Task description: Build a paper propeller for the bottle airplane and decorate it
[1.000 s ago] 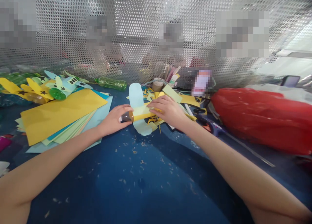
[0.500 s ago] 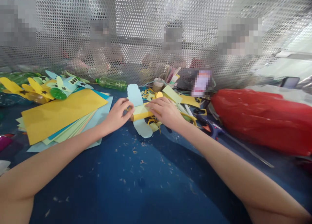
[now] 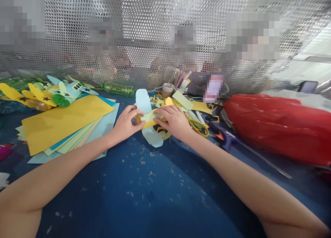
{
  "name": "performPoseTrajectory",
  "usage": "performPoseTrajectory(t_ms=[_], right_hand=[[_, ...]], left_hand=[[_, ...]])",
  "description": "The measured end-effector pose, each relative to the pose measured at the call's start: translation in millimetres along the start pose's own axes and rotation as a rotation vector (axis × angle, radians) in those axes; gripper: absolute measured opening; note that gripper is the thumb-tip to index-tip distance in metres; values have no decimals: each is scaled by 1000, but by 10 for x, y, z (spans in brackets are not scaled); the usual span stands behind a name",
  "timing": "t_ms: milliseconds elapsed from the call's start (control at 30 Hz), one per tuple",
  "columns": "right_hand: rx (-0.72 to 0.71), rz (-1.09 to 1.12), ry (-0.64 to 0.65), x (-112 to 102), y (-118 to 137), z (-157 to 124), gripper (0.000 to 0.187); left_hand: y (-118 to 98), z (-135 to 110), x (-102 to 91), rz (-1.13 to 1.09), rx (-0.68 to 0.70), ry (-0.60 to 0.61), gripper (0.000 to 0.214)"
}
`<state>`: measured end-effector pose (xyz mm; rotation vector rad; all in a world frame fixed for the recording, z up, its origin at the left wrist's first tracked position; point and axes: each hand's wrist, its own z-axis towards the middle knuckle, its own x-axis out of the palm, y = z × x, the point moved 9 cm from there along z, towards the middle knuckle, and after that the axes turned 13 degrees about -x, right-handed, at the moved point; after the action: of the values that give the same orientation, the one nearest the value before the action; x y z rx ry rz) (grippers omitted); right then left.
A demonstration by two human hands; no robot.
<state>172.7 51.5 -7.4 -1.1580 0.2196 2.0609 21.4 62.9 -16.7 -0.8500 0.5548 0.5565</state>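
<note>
Between my hands lies a toy plane (image 3: 148,123) with a yellow paper body, a pale green strip across it and a brownish end at the left. Its light blue wing (image 3: 143,99) sticks out on the far side, and another rounded blue part shows on the near side. My left hand (image 3: 126,121) is closed around the left end, thumb and fingers apart across the body. From above, my right hand (image 3: 175,120) grips the right part of the body, fingers over the pale strip. A yellow rounded tip (image 3: 169,101) pokes up behind that hand.
Coloured paper sheets (image 3: 64,124) are stacked on the left, with toy planes (image 3: 68,93) behind. A green bottle (image 3: 117,88) lies by the perforated metal screen (image 3: 144,31). To the right are paper scraps, a glue gun (image 3: 227,138) and a red plastic bag (image 3: 279,127). Blurred people sit beyond the screen.
The fingers of my left hand have shifted slightly along the end of the body, thumb lower. My right hand has moved a little left. The toy plane stays almost in place.
</note>
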Motion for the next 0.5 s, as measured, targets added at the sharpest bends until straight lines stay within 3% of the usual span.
performPoseTrajectory(t_ms=[133, 333, 500], right_hand=[[29, -33, -5, -18, 31, 5, 34], [70, 87, -39, -40, 2, 15, 31], [-47, 75, -32, -25, 72, 33, 26]], left_hand=[[12, -5, 19, -23, -1, 12, 21], [41, -40, 41, -33, -10, 93, 21], [77, -59, 70, 22, -15, 137, 31]])
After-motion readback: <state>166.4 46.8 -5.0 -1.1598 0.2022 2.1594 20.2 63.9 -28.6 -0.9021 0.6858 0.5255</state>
